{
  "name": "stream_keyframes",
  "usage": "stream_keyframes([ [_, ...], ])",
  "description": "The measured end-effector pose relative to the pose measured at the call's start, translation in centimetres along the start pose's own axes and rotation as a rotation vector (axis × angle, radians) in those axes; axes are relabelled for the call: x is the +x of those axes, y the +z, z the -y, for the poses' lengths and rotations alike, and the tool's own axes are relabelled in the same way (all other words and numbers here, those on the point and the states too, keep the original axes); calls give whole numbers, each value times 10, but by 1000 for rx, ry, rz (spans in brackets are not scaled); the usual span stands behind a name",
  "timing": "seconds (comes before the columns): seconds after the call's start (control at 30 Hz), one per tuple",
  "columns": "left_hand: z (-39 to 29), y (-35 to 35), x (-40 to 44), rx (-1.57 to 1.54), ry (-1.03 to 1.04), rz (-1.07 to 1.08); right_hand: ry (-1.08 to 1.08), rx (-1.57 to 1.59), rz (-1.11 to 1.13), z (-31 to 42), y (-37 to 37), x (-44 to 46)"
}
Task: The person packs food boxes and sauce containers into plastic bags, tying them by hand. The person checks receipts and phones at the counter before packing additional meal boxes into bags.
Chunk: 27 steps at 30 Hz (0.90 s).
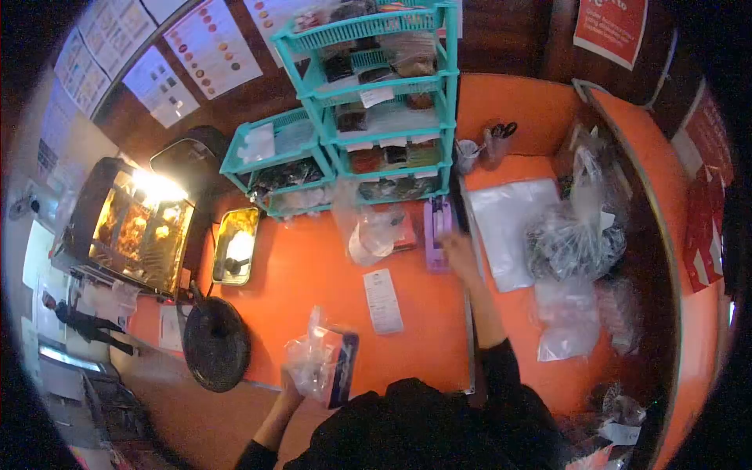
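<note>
My left hand (291, 384) is closed on a clear plastic bag (315, 356) at the front edge of the counter. A dark-sided box (343, 370) shows in or against this bag. My right hand (460, 254) reaches over the right side of a purple tape dispenser (439, 227); its fingers are too blurred to tell whether they grip anything. Between my hands lies a white printed receipt (383, 301). Just left of the dispenser is a crumpled clear plastic bag (372, 236), with something red and dark beside it.
Teal stacked baskets (384, 98) with packed goods stand at the back. A lit glass food warmer (137, 227), a metal tray (236, 247) and a round black pan (215, 343) are left. Flat plastic bags (511, 227) and a filled clear bag (576, 239) lie right. A person (90, 323) stands far left.
</note>
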State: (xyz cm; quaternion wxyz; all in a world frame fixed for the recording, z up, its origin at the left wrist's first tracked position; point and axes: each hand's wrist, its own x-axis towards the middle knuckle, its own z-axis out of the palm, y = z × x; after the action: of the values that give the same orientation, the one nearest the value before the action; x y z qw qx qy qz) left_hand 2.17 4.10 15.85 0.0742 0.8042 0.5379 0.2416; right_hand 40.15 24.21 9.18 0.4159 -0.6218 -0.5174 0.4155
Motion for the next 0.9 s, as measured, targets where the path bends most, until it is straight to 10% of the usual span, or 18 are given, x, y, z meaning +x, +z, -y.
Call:
stream_keyframes([
  [0.03,16,14,-17,-24,-181,67,-485,-277,-449,-17,-19,42],
  [0.1,54,59,-52,-46,-361,128,-219,-516,-516,35,-58,77],
  [0.37,87,137,-82,200,-716,-73,-697,-794,-671,9,-89,200],
  [0.47,128,163,-117,-500,-757,-307,-760,-786,-736,-5,-94,220],
  [0.57,138,154,-110,-512,-999,92,-999,-741,-807,19,-90,205],
  [0.7,103,116,-82,-695,-899,165,-557,-762,-543,14,-105,210],
  [0.77,126,130,-102,-677,-951,173,-925,-1014,-773,12,-113,229],
  [0.9,119,114,-95,-687,-814,341,-689,-964,-514,3,-124,245],
])
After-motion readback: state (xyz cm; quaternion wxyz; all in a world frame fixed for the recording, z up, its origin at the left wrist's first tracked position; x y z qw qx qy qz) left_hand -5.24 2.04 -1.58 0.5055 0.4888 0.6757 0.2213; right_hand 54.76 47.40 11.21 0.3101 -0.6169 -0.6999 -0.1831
